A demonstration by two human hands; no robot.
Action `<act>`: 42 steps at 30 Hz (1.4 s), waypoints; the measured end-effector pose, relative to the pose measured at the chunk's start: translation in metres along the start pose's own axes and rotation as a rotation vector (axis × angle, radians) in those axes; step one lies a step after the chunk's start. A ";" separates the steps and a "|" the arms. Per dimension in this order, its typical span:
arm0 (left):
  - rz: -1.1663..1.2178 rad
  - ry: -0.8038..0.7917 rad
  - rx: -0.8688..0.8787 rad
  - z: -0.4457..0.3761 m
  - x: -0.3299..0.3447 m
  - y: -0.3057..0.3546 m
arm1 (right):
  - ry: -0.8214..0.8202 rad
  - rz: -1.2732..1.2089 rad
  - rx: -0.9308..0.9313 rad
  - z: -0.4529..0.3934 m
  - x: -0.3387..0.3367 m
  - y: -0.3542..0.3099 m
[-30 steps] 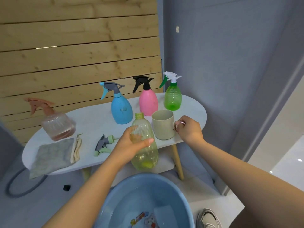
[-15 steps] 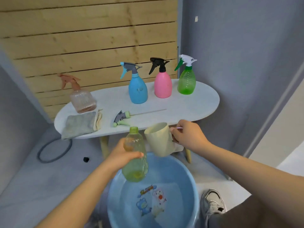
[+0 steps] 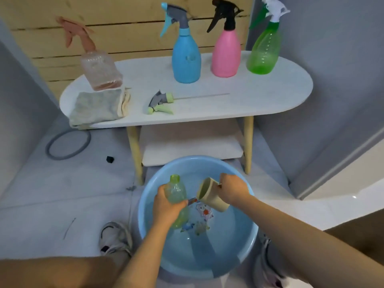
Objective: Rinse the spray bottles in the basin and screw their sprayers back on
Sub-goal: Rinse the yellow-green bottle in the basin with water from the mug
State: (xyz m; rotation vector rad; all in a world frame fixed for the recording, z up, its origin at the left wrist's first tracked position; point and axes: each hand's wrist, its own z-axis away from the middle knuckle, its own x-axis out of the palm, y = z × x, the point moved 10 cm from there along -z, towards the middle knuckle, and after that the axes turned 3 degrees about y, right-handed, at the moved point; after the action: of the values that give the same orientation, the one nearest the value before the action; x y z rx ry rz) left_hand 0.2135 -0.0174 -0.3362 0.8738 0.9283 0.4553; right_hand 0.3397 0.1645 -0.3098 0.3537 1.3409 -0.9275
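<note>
My left hand (image 3: pixel 167 206) grips an open yellow-green bottle (image 3: pixel 176 193) with no sprayer, upright over the blue basin (image 3: pixel 239 256) on the floor. Beside it my right hand (image 3: pixel 232 189) holds a beige cup (image 3: pixel 209 196) by its handle, tilted with its mouth toward the bottle. The bottle's detached grey and green sprayer (image 3: pixel 161 101) lies on the white table (image 3: pixel 270 100). A blue bottle (image 3: pixel 186 57), a pink bottle (image 3: pixel 225 50), a green bottle (image 3: pixel 264 50) and a clear pinkish bottle (image 3: pixel 99 69) stand there with sprayers on.
A folded grey cloth (image 3: pixel 97 107) lies at the table's left end. Under the table is a lower shelf (image 3: pixel 191 142). A grey ring (image 3: pixel 68 144) and a small black piece (image 3: pixel 110 159) lie on the floor. My shoes (image 3: pixel 115 238) flank the basin.
Both hands came down from table height to just over the basin, with the bottle and the cup. The cup has tipped toward the bottle. The view dropped lower.
</note>
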 end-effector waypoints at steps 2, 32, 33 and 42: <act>-0.016 0.013 0.000 -0.006 0.005 -0.011 | -0.001 0.048 -0.024 -0.006 0.018 -0.001; 0.040 0.079 -0.102 -0.022 0.023 -0.074 | -0.185 0.520 -0.192 -0.026 0.124 -0.010; 0.046 0.084 -0.098 -0.023 0.023 -0.073 | -0.169 0.425 -0.109 -0.030 0.120 -0.002; 0.073 0.117 -0.074 -0.022 0.023 -0.063 | -0.237 -0.628 0.383 -0.019 0.118 0.047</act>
State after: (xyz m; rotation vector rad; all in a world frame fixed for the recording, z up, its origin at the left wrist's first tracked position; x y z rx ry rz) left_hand 0.2067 -0.0286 -0.4055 0.8227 0.9826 0.6047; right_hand 0.3558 0.1636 -0.4372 0.0969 1.0600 -1.7066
